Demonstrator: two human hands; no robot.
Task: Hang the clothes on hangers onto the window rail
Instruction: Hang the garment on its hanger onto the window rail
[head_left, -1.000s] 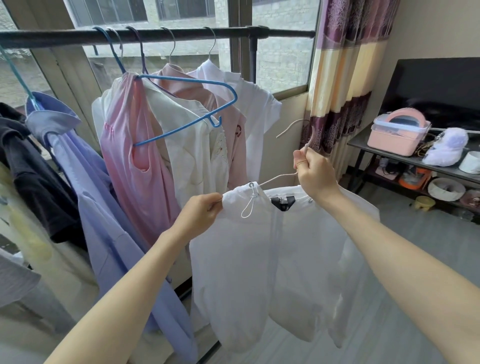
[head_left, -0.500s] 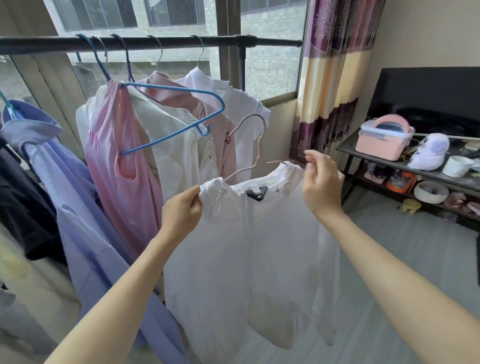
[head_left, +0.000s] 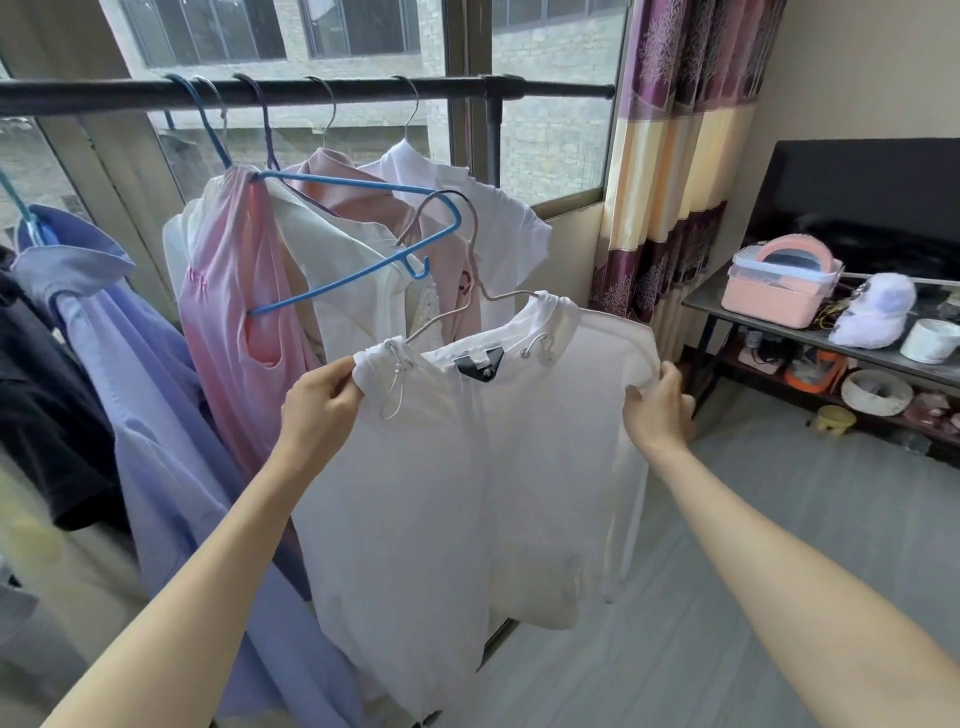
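Observation:
A white jacket (head_left: 467, 493) hangs in front of me on a pale pink hanger (head_left: 470, 249) whose hook points up, below the black window rail (head_left: 311, 93). My left hand (head_left: 322, 405) pinches the jacket's left shoulder near the collar. At the outer edge of the right shoulder, my right hand (head_left: 657, 410) grips the fabric. Neither hand touches the hanger's hook. Several garments hang on the rail behind: a pink top (head_left: 228, 312), a cream shirt (head_left: 353, 291), a white tee (head_left: 498, 234).
A blue shirt (head_left: 156, 415) and dark clothing (head_left: 47, 395) hang at the left. An empty blue hanger (head_left: 363, 244) sticks out among the clothes. A striped curtain (head_left: 670, 156) is at the right, with a black shelf (head_left: 727, 306) holding a pink box (head_left: 779, 280).
The hanger now sits inside the jacket with its hook upright. My right hand slid from the hanger neck out to the jacket's right shoulder. The view moved closer to the rail.

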